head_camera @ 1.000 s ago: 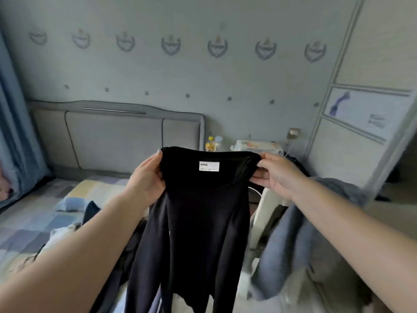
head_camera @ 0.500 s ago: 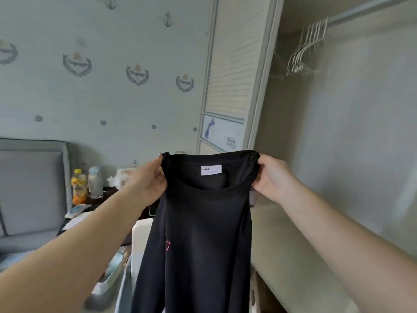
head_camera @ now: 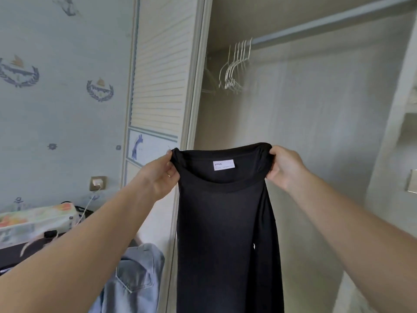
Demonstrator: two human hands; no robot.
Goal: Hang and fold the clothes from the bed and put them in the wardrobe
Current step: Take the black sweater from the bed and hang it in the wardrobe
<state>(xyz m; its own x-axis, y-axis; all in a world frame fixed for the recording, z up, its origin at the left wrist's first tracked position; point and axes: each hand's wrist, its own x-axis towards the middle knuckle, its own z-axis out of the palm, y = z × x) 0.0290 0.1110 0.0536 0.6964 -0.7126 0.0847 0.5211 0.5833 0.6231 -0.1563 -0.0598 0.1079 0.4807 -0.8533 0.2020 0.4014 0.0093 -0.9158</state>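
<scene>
Black top (head_camera: 225, 233) held up by its shoulders before the open wardrobe (head_camera: 316, 132).

The left hand (head_camera: 158, 177) and right hand (head_camera: 283, 167) each pinch one end of the neckline, fingers curled round bunched cloth, so the top hangs straight with its white label (head_camera: 223, 165) facing the wearer; spreading it this way probably readies the neck opening for a hanger. Empty hangers (head_camera: 234, 68) crowd the left end of the rail (head_camera: 327, 23), above and well apart from the top. Jeans (head_camera: 133, 281) lie low at the left, beside the wardrobe's louvred door (head_camera: 158, 75), not yet put away.
</scene>
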